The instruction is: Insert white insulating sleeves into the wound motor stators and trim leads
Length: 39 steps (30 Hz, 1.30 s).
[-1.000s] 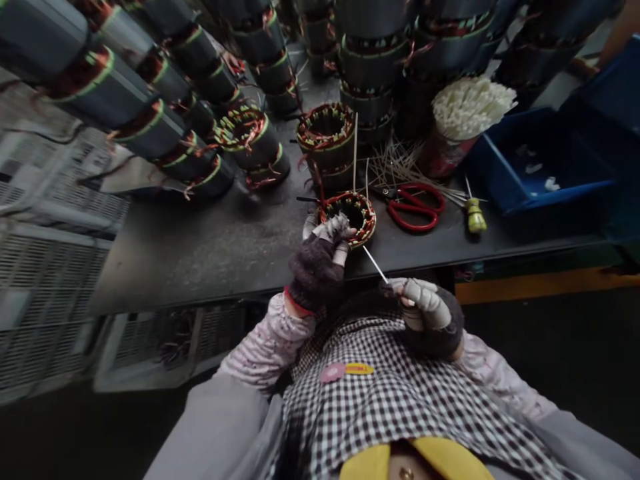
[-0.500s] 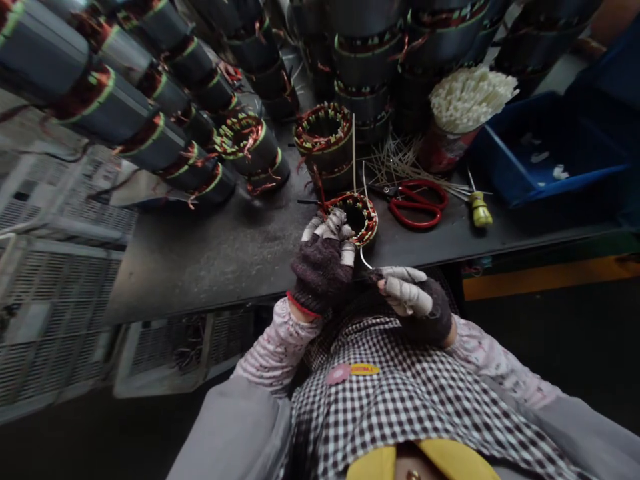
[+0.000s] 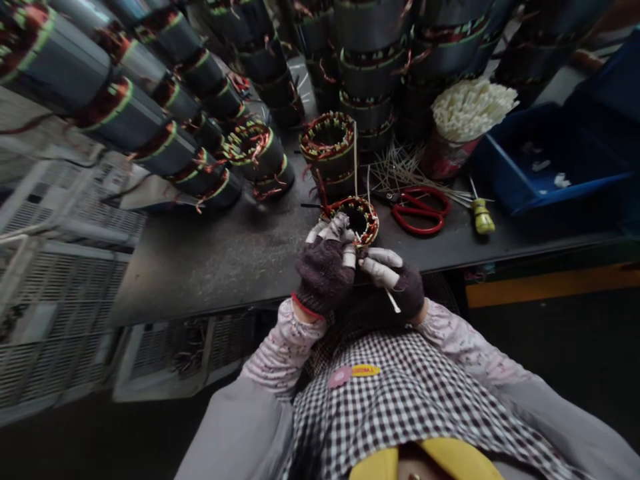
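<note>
A small motor stator point(image 3: 361, 216) with copper windings and red and green insulation sits at the near edge of the dark workbench point(image 3: 210, 257). My left hand point(image 3: 327, 260), in a dark glove with taped fingertips, grips its near rim. My right hand point(image 3: 393, 279), gloved the same way, is closed on a thin white tie strip point(image 3: 393, 301) that pokes out below the fingers, right beside the stator. A thin white strip point(image 3: 355, 160) stands up from the stator's far side.
Red scissors point(image 3: 419, 209) and a yellow-handled screwdriver point(image 3: 482, 215) lie right of the stator. Loose strips, a red cup of white sleeves point(image 3: 470, 110) and a blue bin point(image 3: 550, 160) are behind. Several stacked stators point(image 3: 370, 73) fill the back and left.
My right hand has moved left and up to the stator, from well apart to touching my left hand. The white strip it pulled outward now sticks out below its fingers.
</note>
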### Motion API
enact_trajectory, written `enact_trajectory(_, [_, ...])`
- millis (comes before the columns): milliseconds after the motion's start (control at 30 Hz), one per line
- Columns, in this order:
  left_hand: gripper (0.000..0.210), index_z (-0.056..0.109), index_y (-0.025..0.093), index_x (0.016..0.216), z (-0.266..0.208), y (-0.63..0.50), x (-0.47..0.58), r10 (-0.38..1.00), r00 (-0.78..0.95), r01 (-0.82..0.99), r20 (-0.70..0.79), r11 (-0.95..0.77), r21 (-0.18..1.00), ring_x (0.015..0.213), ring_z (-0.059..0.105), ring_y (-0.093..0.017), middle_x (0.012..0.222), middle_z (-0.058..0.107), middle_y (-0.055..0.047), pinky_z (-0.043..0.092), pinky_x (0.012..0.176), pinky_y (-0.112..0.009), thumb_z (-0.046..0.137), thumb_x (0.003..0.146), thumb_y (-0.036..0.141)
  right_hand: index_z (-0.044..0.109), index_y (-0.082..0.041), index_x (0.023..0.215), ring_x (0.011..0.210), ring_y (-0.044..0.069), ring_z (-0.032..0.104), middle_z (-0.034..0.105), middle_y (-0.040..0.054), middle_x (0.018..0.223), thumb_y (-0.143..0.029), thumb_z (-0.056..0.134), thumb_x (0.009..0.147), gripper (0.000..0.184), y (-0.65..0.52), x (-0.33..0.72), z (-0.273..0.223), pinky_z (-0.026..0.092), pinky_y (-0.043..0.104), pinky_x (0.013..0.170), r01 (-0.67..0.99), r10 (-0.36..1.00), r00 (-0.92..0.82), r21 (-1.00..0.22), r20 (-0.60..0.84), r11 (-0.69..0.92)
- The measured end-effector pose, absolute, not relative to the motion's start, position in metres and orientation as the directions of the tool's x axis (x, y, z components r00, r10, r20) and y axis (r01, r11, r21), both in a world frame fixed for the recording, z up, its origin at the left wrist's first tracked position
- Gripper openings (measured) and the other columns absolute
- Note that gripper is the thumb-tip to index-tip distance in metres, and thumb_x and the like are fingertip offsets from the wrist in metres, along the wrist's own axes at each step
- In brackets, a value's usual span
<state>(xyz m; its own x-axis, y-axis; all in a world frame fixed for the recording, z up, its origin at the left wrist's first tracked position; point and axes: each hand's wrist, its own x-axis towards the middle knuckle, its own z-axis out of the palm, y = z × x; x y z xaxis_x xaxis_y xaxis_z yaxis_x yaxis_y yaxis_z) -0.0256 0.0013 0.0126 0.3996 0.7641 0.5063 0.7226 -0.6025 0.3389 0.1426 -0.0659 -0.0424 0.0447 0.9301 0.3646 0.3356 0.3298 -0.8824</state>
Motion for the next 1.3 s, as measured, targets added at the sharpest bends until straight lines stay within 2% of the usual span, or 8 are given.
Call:
enact_trajectory(100, [0.027,0.077,0.019,0.118,0.006,-0.002,-0.023,0.803,0.322,0.698,0.502,-0.56,0.447,0.139,0.069,-0.026,0.133,0.08,-0.011,0.048,0.13,-0.049,0.054,0.103,0.023,0.082,-0.029,0.126,0.11,0.028,0.078,0.079,0.0114,0.132,-0.041,0.063,0.103,0.032,-0.065,0.145,-0.04,0.069,0.047,0.091,0.291,0.921,0.072,-0.891,0.383,0.348])
enact_trajectory(333, [0.018,0.079,0.021,0.112,0.006,-0.004,-0.013,0.868,0.14,0.618,0.476,-0.452,0.643,0.13,0.075,-0.026,0.114,0.085,-0.008,0.05,0.129,-0.051,0.067,0.099,0.026,0.081,-0.027,0.115,0.11,0.028,0.079,0.083,0.0102,0.118,-0.035,0.074,0.096,0.023,-0.055,0.149,-0.027,0.066,0.05,0.098,0.197,0.904,0.104,-0.9,0.414,0.39])
enact_trajectory(433, [0.014,0.077,0.021,0.109,0.004,-0.003,-0.01,0.898,0.055,0.534,0.436,-0.396,0.747,0.118,0.079,-0.024,0.105,0.086,-0.005,0.052,0.127,-0.05,0.072,0.096,0.023,0.076,-0.028,0.112,0.093,0.023,0.079,0.083,0.0057,0.107,-0.033,0.084,0.087,0.027,-0.059,0.148,-0.011,0.068,0.043,0.085,0.016,0.931,0.246,-0.961,0.271,0.275])
enact_trajectory(533, [0.013,0.075,0.021,0.106,0.002,-0.002,-0.007,0.912,0.023,0.513,0.41,-0.362,0.778,0.113,0.08,-0.023,0.103,0.085,-0.005,0.056,0.122,-0.049,0.076,0.093,0.023,0.072,-0.024,0.096,0.069,0.017,0.069,0.078,0.0014,0.086,-0.042,0.086,0.084,0.025,-0.054,0.151,0.011,0.061,0.033,0.066,-0.113,0.972,0.221,-0.988,0.079,0.106])
enact_trajectory(733, [0.019,0.073,0.021,0.111,0.002,-0.001,-0.006,0.924,0.035,0.564,0.38,-0.332,0.756,0.118,0.078,-0.025,0.104,0.085,-0.006,0.06,0.117,-0.048,0.076,0.092,0.023,0.072,-0.022,0.085,0.062,0.013,0.055,0.07,-0.0011,0.074,-0.048,0.08,0.088,0.028,-0.041,0.156,0.032,0.048,0.029,0.06,0.086,0.993,0.117,-0.996,0.018,0.008])
enact_trajectory(1067, [0.016,0.073,0.022,0.1,0.016,-0.002,-0.009,0.92,0.045,0.591,0.389,-0.338,0.732,0.109,0.081,-0.028,0.099,0.086,-0.006,0.058,0.118,-0.053,0.081,0.087,0.026,0.07,-0.021,0.076,0.066,0.018,0.063,0.072,0.0012,0.072,-0.045,0.074,0.088,0.027,-0.027,0.153,0.031,0.052,0.033,0.066,0.345,0.993,0.118,-0.938,0.008,-0.033])
enact_trajectory(1167, [0.026,0.073,0.022,0.11,0.021,0.0,-0.008,0.931,0.036,0.594,0.362,-0.312,0.742,0.104,0.082,-0.027,0.095,0.086,-0.004,0.06,0.116,-0.051,0.082,0.086,0.025,0.077,-0.022,0.091,0.077,0.021,0.071,0.078,0.0037,0.083,-0.042,0.07,0.096,0.022,-0.03,0.158,0.036,0.057,0.035,0.075,0.447,0.988,0.027,-0.886,0.15,0.122])
enact_trajectory(1300, [0.035,0.071,0.02,0.118,0.02,0.002,-0.006,0.929,0.015,0.568,0.369,-0.312,0.762,0.102,0.082,-0.026,0.094,0.086,-0.004,0.062,0.113,-0.049,0.083,0.085,0.026,0.082,-0.024,0.103,0.104,0.027,0.074,0.081,0.0108,0.108,-0.033,0.068,0.099,0.017,-0.021,0.173,0.036,0.061,0.042,0.093,0.635,0.878,-0.109,-0.648,0.465,0.422])
